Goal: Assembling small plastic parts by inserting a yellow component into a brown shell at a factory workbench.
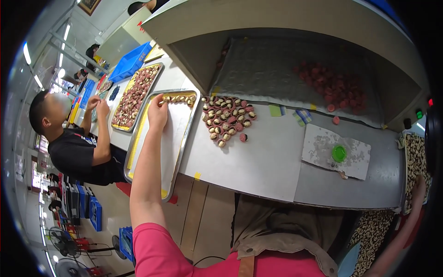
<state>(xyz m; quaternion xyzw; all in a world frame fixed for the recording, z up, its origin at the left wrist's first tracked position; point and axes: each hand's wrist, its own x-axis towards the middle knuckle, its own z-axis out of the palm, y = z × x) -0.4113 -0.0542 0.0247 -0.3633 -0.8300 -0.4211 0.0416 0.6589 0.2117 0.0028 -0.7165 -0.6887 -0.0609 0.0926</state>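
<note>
My left hand [158, 113] reaches over a metal tray [177, 159] lined with pale sheet and yellow edges. Its fingers are pressed together near the tray's far rim, and what they hold, if anything, is hidden. Beside them lies a row of small round cream-and-dark pieces [182, 99]. My right hand [419, 188] is at the far right, over a tray of small cream-and-dark pieces [412, 159]; its fingers are too unclear to make out. Between my hands, a cluster of small round pink pieces with cream-and-dark tops [226, 117] lies on the white table.
A grey-lined box [258, 64] holds loose pink pieces [334, 85]. A green round container [339, 153] stands on a stained white board [314, 147]. A filled tray [159, 69] and a blue crate [131, 62] lie left, near a person in black [76, 150]. More pieces [374, 235] sit below right.
</note>
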